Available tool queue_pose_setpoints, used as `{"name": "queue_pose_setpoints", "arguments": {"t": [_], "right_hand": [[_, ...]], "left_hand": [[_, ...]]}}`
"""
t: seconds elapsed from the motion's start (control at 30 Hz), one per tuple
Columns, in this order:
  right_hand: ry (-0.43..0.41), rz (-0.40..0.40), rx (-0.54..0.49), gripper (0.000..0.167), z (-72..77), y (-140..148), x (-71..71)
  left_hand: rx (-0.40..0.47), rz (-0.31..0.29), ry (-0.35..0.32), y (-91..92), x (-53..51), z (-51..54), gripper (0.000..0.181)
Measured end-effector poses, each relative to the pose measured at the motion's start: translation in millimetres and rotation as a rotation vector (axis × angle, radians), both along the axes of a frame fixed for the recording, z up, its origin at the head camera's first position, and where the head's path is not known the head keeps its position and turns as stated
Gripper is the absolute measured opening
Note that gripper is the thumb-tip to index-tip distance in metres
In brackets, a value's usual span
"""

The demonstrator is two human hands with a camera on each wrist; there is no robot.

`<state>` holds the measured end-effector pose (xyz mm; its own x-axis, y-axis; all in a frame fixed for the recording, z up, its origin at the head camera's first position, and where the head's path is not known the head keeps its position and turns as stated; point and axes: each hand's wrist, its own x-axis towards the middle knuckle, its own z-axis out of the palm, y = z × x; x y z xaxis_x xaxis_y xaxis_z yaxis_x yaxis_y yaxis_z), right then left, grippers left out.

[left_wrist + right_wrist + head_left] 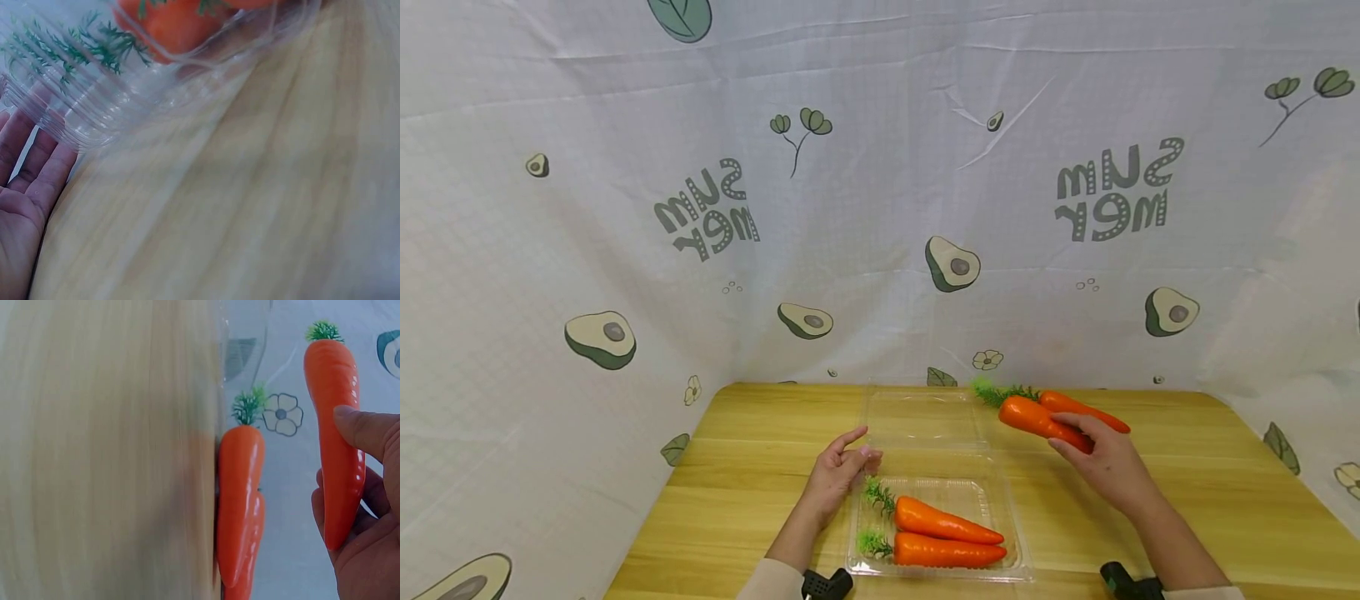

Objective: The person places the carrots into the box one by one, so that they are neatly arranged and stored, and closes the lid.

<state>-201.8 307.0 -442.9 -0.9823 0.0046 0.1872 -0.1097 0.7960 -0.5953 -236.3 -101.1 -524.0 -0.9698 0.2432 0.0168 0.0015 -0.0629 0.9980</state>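
Observation:
My right hand [1108, 467] grips an orange toy carrot [1033, 417] above the table's right half. Thumb and fingers close round its narrower part in the right wrist view, and its green top points away. At the left side of a clear plastic box [973, 492], my left hand [837, 479] has its fingers extended. In the left wrist view those fingers [47, 153] reach the box's ridged wall. Two carrots [947, 550] lie side by side inside the box, leafy tops to the left. Its clear lid [921, 415] is folded back, away from me.
Beyond the held carrot, another carrot [1086, 410] lies on the wooden table [737, 500]; the right wrist view shows two carrots [239, 487] there, one partly covering the other. A white printed cloth [865, 208] hangs behind the table and along its sides.

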Motion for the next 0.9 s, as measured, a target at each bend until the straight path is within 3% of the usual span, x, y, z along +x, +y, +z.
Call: {"name": "queue_pose_setpoints", "arguments": {"t": [0.9], "right_hand": [[0.145, 0.108, 0.024, 0.038, 14.2, -35, 7.5]], "left_hand": [[0.035, -0.003, -0.012, 0.9, -1.3, -0.1, 0.06]]}}
